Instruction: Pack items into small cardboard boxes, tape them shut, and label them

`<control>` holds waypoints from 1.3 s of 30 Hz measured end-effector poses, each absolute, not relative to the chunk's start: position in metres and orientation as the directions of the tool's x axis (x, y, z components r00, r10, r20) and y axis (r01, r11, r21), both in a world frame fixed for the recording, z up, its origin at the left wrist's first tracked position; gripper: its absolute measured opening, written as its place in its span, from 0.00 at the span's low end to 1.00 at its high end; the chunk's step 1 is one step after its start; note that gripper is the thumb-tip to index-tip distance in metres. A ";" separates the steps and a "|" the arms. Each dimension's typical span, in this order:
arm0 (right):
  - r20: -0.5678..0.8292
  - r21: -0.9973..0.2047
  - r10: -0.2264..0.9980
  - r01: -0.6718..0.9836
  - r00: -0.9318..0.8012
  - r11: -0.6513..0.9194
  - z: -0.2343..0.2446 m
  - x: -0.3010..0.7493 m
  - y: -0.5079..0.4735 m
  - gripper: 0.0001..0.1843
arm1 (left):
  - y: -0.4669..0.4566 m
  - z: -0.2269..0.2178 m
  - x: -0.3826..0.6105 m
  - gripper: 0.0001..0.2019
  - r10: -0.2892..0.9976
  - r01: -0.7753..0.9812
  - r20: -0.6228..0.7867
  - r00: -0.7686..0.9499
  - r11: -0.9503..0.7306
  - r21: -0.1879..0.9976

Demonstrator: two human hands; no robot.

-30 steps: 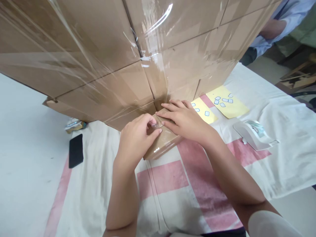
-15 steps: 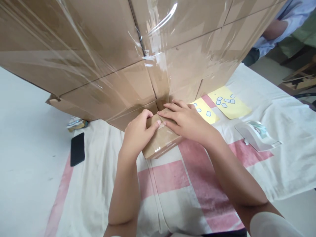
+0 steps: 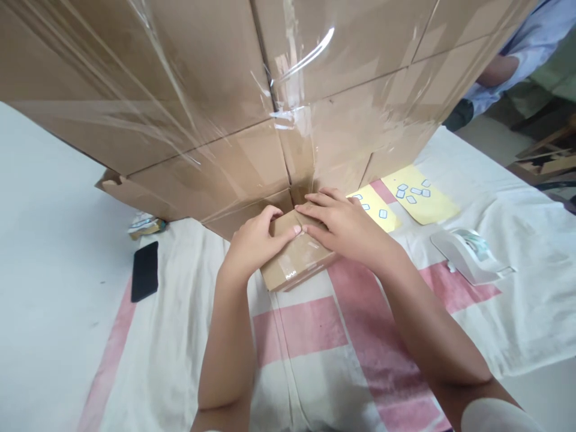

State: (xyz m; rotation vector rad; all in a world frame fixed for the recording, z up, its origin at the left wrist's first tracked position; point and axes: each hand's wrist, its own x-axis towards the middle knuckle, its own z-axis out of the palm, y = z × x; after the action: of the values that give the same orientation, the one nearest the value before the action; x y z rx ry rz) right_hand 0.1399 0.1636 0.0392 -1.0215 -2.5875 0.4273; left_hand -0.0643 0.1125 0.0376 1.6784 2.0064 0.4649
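A small brown cardboard box [image 3: 297, 255] lies on the cloth in front of the stacked cartons, with shiny clear tape on its top near the front edge. My left hand [image 3: 254, 243] grips its left side, thumb flat on the top and fingers curled over the far left edge, their tips hidden. My right hand [image 3: 344, 225] rests across the right part of the top, fingers stretched out towards the left and thumb close to the left thumb. Both thumbs meet near the seam in the middle of the lid.
Tall cartons wrapped in clear film [image 3: 216, 162] wall off the back. Yellow sheets with labels [image 3: 420, 195] and a white tape dispenser [image 3: 470, 255] lie right; a black phone [image 3: 144, 271] and crumpled packet [image 3: 146, 225] left. A person's sleeve [image 3: 540, 48] shows at upper right.
The whole view has shifted slightly, so things appear a little lower and further right. Right fingers have slid a little on the lid; both hands stay on the box.
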 end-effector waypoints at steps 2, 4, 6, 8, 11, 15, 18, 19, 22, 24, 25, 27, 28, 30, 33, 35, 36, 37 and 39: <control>0.173 -0.376 0.718 0.628 -0.675 0.681 0.041 0.140 0.161 0.23 | 0.112 0.041 -0.069 0.22 0.981 0.811 -0.190 -0.039 0.143 0.567; 0.129 -0.352 0.739 0.666 -0.661 0.657 0.044 0.141 0.155 0.26 | 0.111 0.043 -0.074 0.20 0.980 0.808 -0.199 0.019 0.102 0.581; 0.076 -0.332 0.757 0.699 -0.649 0.633 0.048 0.147 0.144 0.30 | 0.112 0.043 -0.077 0.17 0.979 0.806 -0.193 0.068 0.060 0.589; 0.033 -0.328 0.759 0.711 -0.650 0.623 0.053 0.156 0.130 0.36 | 0.113 0.041 -0.079 0.16 0.976 0.781 -0.175 0.128 0.009 0.624; -0.026 -0.364 0.756 0.710 -0.654 0.603 0.055 0.177 0.101 0.48 | 0.116 0.038 -0.075 0.13 0.970 0.682 -0.093 0.223 -0.087 0.727; -0.073 -0.433 0.778 0.722 -0.624 0.539 0.048 0.213 0.060 0.54 | 0.115 0.036 -0.061 0.11 0.945 0.559 -0.043 0.324 -0.155 0.814; -0.035 -0.462 0.777 0.700 -0.628 0.545 0.040 0.236 0.038 0.52 | 0.112 0.037 -0.049 0.11 0.919 0.548 -0.074 0.386 -0.164 0.820; -0.028 -0.469 0.777 0.695 -0.629 0.546 0.039 0.242 0.033 0.52 | 0.110 0.037 -0.047 0.11 0.912 0.549 -0.079 0.403 -0.172 0.818; -0.033 -0.473 0.790 0.706 -0.612 0.527 0.037 0.251 0.022 0.53 | 0.106 0.038 -0.042 0.11 0.893 0.540 -0.068 0.445 -0.207 0.816; -0.030 -0.454 0.795 0.717 -0.606 0.529 0.037 0.253 0.016 0.56 | 0.102 0.038 -0.039 0.10 0.877 0.520 -0.065 0.476 -0.221 0.825; -0.019 -0.439 0.792 0.717 -0.610 0.542 0.038 0.254 0.012 0.57 | 0.101 0.038 -0.037 0.10 0.870 0.513 -0.064 0.490 -0.228 0.827; 0.024 -0.400 0.786 0.715 -0.617 0.574 0.039 0.262 0.003 0.56 | 0.099 0.037 -0.034 0.11 0.865 0.516 -0.054 0.498 -0.245 0.821; 0.049 -0.383 0.790 0.720 -0.611 0.579 0.039 0.270 -0.003 0.54 | 0.098 0.036 -0.033 0.12 0.873 0.527 -0.044 0.486 -0.252 0.812; 0.091 -0.348 0.825 0.758 -0.558 0.552 0.040 0.293 -0.020 0.51 | 0.100 0.033 -0.032 0.14 0.907 0.566 -0.018 0.422 -0.247 0.786; 0.164 -0.254 0.905 0.870 -0.393 0.423 0.037 0.344 -0.058 0.51 | 0.107 0.025 -0.038 0.15 0.950 0.623 -0.003 0.312 -0.203 0.755; 0.213 -0.169 0.932 0.928 -0.293 0.331 0.032 0.384 -0.088 0.52 | 0.114 0.018 -0.044 0.15 0.961 0.643 -0.009 0.277 -0.179 0.745; 0.234 -0.141 0.942 0.950 -0.240 0.277 0.030 0.403 -0.103 0.51 | 0.117 0.014 -0.047 0.16 0.963 0.650 -0.017 0.268 -0.168 0.741; 0.255 -0.128 0.949 0.966 -0.185 0.223 0.027 0.422 -0.117 0.49 | 0.120 0.011 -0.050 0.16 0.965 0.659 -0.030 0.262 -0.156 0.736; 0.305 -0.127 0.949 0.985 -0.073 0.116 0.021 0.457 -0.138 0.47 | 0.126 0.002 -0.053 0.16 0.963 0.682 -0.076 0.260 -0.127 0.720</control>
State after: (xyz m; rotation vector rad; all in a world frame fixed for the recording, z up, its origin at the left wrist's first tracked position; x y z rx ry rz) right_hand 0.4570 -0.1375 0.0207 -1.8946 -2.0886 -0.1615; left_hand -0.0525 0.1260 0.0020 1.8820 1.4907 0.5513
